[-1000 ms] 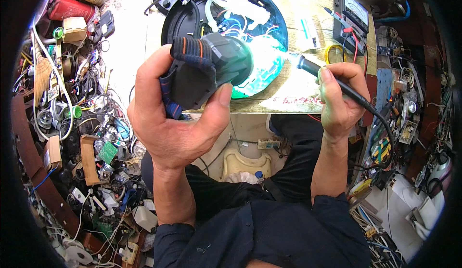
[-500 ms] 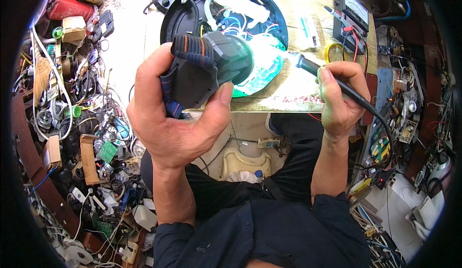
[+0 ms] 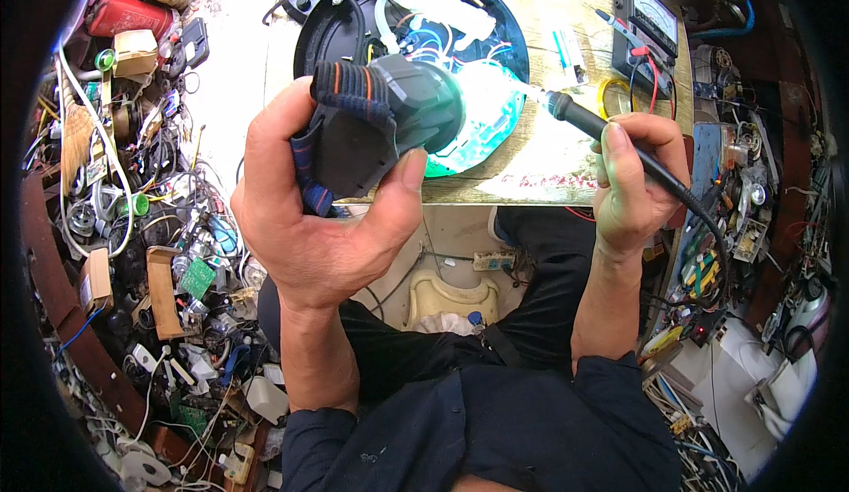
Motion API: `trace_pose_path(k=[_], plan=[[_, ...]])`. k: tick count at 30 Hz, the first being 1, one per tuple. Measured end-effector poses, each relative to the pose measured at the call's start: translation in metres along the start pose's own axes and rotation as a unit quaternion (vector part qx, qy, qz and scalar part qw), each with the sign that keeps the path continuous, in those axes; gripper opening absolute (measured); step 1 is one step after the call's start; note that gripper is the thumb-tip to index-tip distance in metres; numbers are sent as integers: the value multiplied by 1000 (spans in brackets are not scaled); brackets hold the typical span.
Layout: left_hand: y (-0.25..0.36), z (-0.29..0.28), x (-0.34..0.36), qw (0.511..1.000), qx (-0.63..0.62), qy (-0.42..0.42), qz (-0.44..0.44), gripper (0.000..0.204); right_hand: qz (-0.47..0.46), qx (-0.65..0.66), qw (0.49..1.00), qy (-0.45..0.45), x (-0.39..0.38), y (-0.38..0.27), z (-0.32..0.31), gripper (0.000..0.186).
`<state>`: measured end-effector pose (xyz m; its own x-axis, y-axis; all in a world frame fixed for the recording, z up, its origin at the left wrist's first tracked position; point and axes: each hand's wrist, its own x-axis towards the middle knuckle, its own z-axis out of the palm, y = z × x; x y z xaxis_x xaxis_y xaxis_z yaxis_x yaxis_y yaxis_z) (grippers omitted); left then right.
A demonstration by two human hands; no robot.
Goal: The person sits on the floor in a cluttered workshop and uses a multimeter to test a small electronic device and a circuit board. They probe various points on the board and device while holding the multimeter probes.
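Note:
My left hand [image 3: 323, 227] is closed around a black headlamp [image 3: 420, 107] with a striped elastic strap [image 3: 354, 85]. Its bright beam falls on a green circuit board [image 3: 482, 129], and part of the board is washed out by glare. That board lies at the near edge of a round black housing [image 3: 332, 37] with wires and white tubing [image 3: 385, 23] inside. In my right hand [image 3: 638, 183] is a soldering iron [image 3: 584, 119], gripped like a pen. Its tip points left at the board's right edge; glare hides whether they touch.
An analog multimeter [image 3: 650, 23] with red and black leads stands at the table's far right. Near it lies a roll of yellowish tape [image 3: 614, 97]. Heaped electronic parts [image 3: 177, 315] fill the left side, and more clutter [image 3: 734, 191] lies at right. The wooden table's [image 3: 531, 193] front edge faces me.
My right hand has drawn the soldering iron slightly to the right, away from the board's middle. The left hand and headlamp have barely shifted.

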<state>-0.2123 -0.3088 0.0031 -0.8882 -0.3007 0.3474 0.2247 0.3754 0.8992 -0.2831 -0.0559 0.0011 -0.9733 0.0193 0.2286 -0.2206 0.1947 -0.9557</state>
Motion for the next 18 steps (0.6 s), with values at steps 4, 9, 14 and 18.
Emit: trace_pose_path(k=[4,9,14,18], plan=[[0,0,0,1000,-1,-2,7,66,-22,-22,999,-18,0,1,1,9],[0,0,-1,1000,-1,2,0,65,-20,-54,998,-29,0,-1,3,9],[0,-1,-1,1000,3,2,-1,66,-62,-86,994,-35,2,2,4,9],[-1,-1,-1,1000,-8,4,-6,65,-30,-70,997,-34,0,0,6,9]])
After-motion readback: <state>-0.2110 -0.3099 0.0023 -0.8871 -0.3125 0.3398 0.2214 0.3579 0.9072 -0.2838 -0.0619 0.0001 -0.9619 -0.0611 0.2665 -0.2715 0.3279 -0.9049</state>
